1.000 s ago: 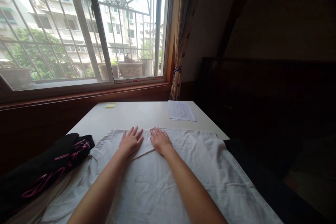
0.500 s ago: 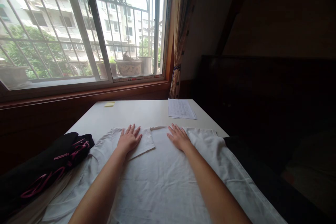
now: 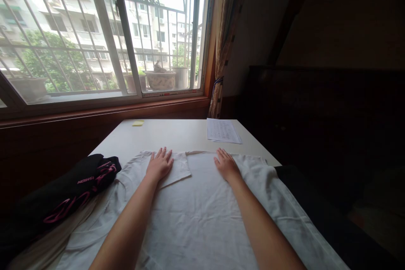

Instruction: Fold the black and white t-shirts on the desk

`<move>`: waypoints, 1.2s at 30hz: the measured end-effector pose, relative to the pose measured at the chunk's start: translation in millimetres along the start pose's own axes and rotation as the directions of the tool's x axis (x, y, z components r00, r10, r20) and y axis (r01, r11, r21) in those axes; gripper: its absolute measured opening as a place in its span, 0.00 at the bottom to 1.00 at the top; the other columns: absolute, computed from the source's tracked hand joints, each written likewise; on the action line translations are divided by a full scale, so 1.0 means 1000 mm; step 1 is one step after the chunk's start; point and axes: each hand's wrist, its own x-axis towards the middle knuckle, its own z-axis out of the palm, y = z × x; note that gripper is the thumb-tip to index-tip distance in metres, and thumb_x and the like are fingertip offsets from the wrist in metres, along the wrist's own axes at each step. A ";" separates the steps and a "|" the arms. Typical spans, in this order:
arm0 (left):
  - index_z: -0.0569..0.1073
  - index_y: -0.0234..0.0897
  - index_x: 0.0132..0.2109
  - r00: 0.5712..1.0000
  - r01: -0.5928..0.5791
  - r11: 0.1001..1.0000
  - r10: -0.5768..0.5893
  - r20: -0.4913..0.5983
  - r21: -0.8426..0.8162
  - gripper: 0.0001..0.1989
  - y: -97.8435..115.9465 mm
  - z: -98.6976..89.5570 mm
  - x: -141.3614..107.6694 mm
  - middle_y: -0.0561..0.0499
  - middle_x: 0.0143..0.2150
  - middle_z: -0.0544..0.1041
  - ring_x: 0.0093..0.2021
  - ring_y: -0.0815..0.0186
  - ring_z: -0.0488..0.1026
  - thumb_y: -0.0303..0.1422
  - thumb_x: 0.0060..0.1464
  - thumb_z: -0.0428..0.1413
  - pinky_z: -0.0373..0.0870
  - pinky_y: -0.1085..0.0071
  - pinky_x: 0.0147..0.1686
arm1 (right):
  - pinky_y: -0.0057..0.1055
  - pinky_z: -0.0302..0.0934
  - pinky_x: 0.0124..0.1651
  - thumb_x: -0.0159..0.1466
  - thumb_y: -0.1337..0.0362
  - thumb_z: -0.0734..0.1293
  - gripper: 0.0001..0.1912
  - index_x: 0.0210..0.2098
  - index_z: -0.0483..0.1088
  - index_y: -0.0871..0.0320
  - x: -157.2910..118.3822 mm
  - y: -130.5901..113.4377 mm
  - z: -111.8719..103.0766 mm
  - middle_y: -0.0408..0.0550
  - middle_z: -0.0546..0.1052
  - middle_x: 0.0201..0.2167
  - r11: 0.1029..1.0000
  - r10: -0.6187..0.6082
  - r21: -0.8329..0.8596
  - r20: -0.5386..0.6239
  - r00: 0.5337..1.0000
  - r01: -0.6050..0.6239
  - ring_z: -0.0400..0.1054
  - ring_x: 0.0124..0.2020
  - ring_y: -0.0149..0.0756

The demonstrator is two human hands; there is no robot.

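Note:
A white T-shirt (image 3: 199, 211) is spread over the table, wrinkled along its right side. One sleeve (image 3: 180, 168) is folded inward over the body at the upper left. My left hand (image 3: 160, 164) lies flat on that folded part, fingers apart and pointing to the far edge. On the right, my right hand (image 3: 227, 165) rests flat on the cloth near the same far edge, its fingers stretched out. Neither hand grips the fabric. The shirt's near end runs out of view below.
The white table (image 3: 171, 133) carries a yellow sticky note (image 3: 138, 122) and printed papers (image 3: 224, 130) at its far side. A black garment with pink print (image 3: 72, 194) is heaped at the left. Beyond stand a barred window (image 3: 95, 33) and a tied curtain (image 3: 221, 50).
My right hand has slid right across the cloth, away from the left hand. My left hand stays on the folded sleeve. The whole view has shifted slightly.

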 end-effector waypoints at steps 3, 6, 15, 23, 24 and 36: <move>0.55 0.46 0.72 1.000 0.027 1.000 -0.027 0.003 0.003 0.29 -0.016 -0.002 -0.004 0.48 0.75 0.49 0.75 0.55 0.43 0.46 0.68 0.37 0.40 0.48 0.69 | 0.36 0.38 0.71 0.72 0.57 0.50 0.30 0.69 0.56 0.64 -0.004 0.004 0.000 0.53 0.57 0.71 1.000 -0.022 -0.012 -0.012 1.000 0.022 0.47 0.71 0.39; 0.54 0.44 0.72 0.996 0.086 0.996 -0.086 0.018 0.010 0.30 -0.046 -0.007 -0.013 0.47 0.76 0.47 0.75 0.54 0.42 0.47 0.68 0.36 0.39 0.46 0.69 | 0.38 0.38 0.72 0.72 0.55 0.51 0.31 0.69 0.57 0.63 -0.007 0.009 0.003 0.52 0.57 0.71 0.999 -0.039 -0.023 0.015 0.999 0.039 0.47 0.72 0.39; 0.47 0.46 0.74 0.974 0.210 0.977 -0.213 0.072 0.045 0.31 -0.107 -0.022 -0.048 0.50 0.76 0.42 0.75 0.57 0.41 0.46 0.68 0.35 0.44 0.46 0.68 | 0.43 0.37 0.71 0.72 0.54 0.50 0.31 0.70 0.55 0.62 -0.009 0.008 0.004 0.52 0.54 0.72 0.997 -0.042 -0.065 0.023 0.999 0.043 0.45 0.72 0.40; 0.46 0.47 0.74 0.970 0.228 0.973 -0.230 0.076 0.040 0.31 -0.105 -0.023 -0.050 0.51 0.76 0.41 0.75 0.57 0.40 0.47 0.68 0.34 0.43 0.46 0.68 | 0.37 0.52 0.62 0.70 0.65 0.55 0.19 0.51 0.74 0.56 -0.032 -0.008 -0.020 0.55 0.74 0.54 0.984 -0.141 -0.124 -0.088 0.986 0.130 0.63 0.57 0.44; 0.46 0.47 0.74 0.970 0.229 0.973 -0.231 0.078 0.038 0.31 -0.105 -0.023 -0.050 0.51 0.76 0.41 0.75 0.57 0.40 0.47 0.68 0.34 0.43 0.45 0.68 | 0.37 0.54 0.59 0.70 0.65 0.55 0.18 0.49 0.75 0.56 -0.037 -0.009 -0.021 0.56 0.74 0.52 0.984 -0.136 -0.129 -0.096 0.986 0.123 0.63 0.55 0.45; 0.49 0.45 0.74 0.963 0.265 0.963 -0.267 0.044 0.040 0.30 -0.103 -0.020 -0.064 0.48 0.76 0.44 0.75 0.53 0.40 0.44 0.68 0.35 0.42 0.41 0.67 | 0.40 0.52 0.64 0.71 0.54 0.56 0.25 0.64 0.63 0.52 -0.054 0.008 -0.014 0.49 0.65 0.65 0.994 -0.032 -0.109 -0.045 0.998 0.026 0.57 0.63 0.45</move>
